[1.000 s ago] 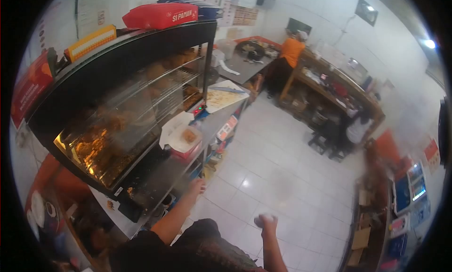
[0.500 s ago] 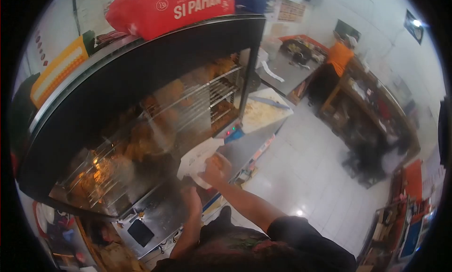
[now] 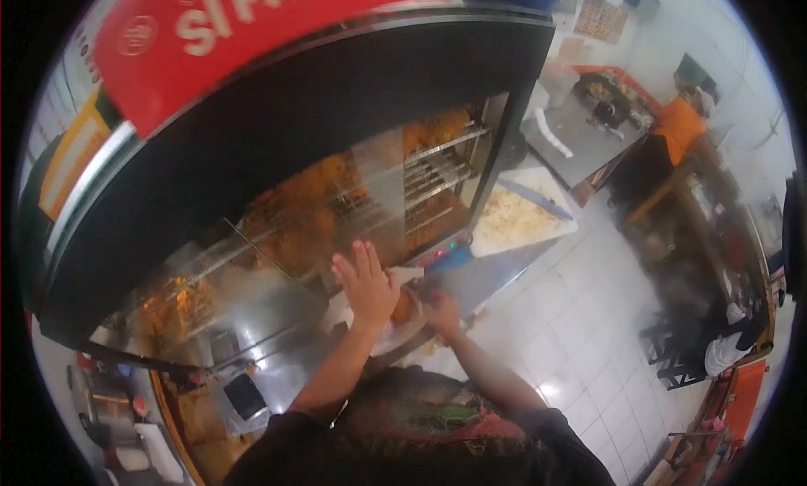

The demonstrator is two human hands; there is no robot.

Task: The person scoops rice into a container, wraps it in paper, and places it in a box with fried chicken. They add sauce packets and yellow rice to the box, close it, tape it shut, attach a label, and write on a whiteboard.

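Note:
My left hand (image 3: pixel 368 288) is raised with its fingers stretched out, just in front of the glass of the warming cabinet. It holds nothing that I can see. Below and beside it is a white paper box (image 3: pixel 382 345), partly hidden by my left hand and forearm. A brown piece of fried food (image 3: pixel 406 308) shows inside the box. My right hand (image 3: pixel 443 314) is at the box's right side, its fingers closed at the edge; blur softens the exact grip.
Fried pieces fill the racks of the black-framed cabinet (image 3: pixel 277 124). A crumb-covered white cutting board (image 3: pixel 513 225) with a knife (image 3: pixel 535 198) lies to the right. A black flat device (image 3: pixel 245 397) rests at the lower left. A person in orange (image 3: pixel 677 131) stands at the back right.
My left hand has risen and opened in front of the cabinet. My right hand has moved from inside the box to its right side. The view has shifted.

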